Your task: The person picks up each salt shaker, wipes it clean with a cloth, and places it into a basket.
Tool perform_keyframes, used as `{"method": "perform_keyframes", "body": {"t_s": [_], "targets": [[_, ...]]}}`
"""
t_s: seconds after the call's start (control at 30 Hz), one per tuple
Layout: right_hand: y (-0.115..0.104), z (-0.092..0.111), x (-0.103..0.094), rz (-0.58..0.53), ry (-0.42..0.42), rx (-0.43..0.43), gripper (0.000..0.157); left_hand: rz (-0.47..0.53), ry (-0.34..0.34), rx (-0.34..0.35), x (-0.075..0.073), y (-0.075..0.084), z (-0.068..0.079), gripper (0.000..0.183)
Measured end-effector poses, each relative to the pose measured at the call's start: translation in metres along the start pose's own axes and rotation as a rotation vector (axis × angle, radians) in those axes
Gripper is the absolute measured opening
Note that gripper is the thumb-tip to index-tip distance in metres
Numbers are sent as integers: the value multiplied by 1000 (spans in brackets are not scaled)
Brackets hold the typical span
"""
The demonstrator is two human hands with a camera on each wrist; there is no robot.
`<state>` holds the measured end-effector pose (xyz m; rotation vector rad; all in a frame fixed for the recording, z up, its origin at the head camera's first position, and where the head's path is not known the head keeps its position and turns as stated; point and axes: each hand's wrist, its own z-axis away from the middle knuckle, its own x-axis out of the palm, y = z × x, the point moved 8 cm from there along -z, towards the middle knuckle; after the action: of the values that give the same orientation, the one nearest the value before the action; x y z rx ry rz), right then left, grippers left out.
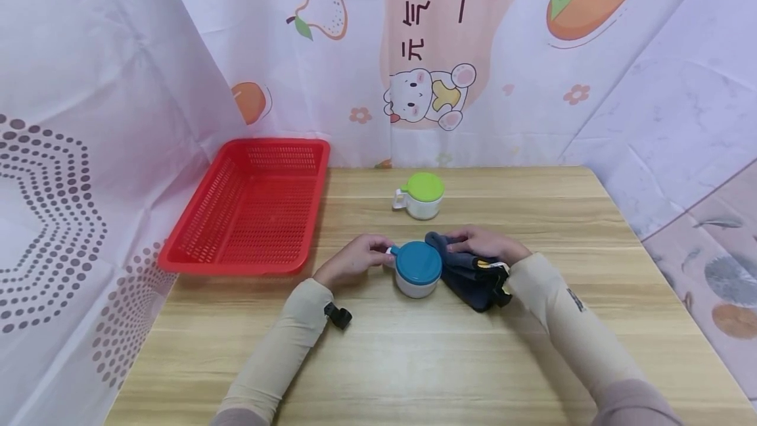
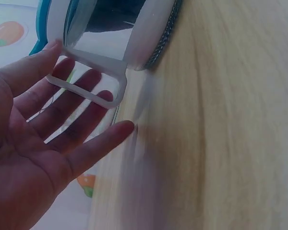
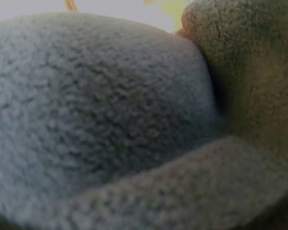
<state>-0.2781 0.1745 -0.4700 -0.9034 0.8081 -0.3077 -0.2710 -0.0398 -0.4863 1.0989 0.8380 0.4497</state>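
A white cup with a blue lid (image 1: 418, 263) stands upright on the wooden table in the head view. At its left side my left hand (image 1: 361, 256) holds the handle. In the left wrist view the thumb lies on the upper end of the white handle (image 2: 121, 79), with the other fingers behind it and fairly loose. My right hand (image 1: 481, 243) grips a bunched dark grey cloth (image 1: 464, 281) against the cup's right side. Folds of this fuzzy cloth (image 3: 96, 105) fill the right wrist view and hide the fingers there.
Behind the blue-lidded cup stands a second white cup with a green lid (image 1: 425, 188), its handle to the left. A red plastic basket (image 1: 319, 206) sits at the table's back left. Printed curtain (image 1: 355, 84) hangs along the back and sides of the wooden table (image 1: 384, 367).
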Motion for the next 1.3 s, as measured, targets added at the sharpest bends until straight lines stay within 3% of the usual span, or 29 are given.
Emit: {"method": "perform_keyframes", "body": {"t_s": [0.17, 0.37, 0.67, 0.9, 1.07, 1.3], "targets": [[-4, -8, -1, 58, -27, -22, 47, -39, 2, 5, 0, -1, -1, 13], [-9, -18, 0, 71, -89, -39, 44, 12, 6, 14, 2, -2, -1, 17], [-15, -41, 2, 115, -153, -25, 44, 91, 12, -29, 2, -5, -3, 20], [-29, -58, 7, 210, -254, -70, 38, 112, 3, -35, 2, -5, -3, 23], [-37, -69, 13, 300, -308, -116, 23, 119, -18, -52, 4, -7, -3, 25], [-47, -72, 16, 334, -317, -106, 17, 134, -17, -98, 3, -9, -4, 24]]}}
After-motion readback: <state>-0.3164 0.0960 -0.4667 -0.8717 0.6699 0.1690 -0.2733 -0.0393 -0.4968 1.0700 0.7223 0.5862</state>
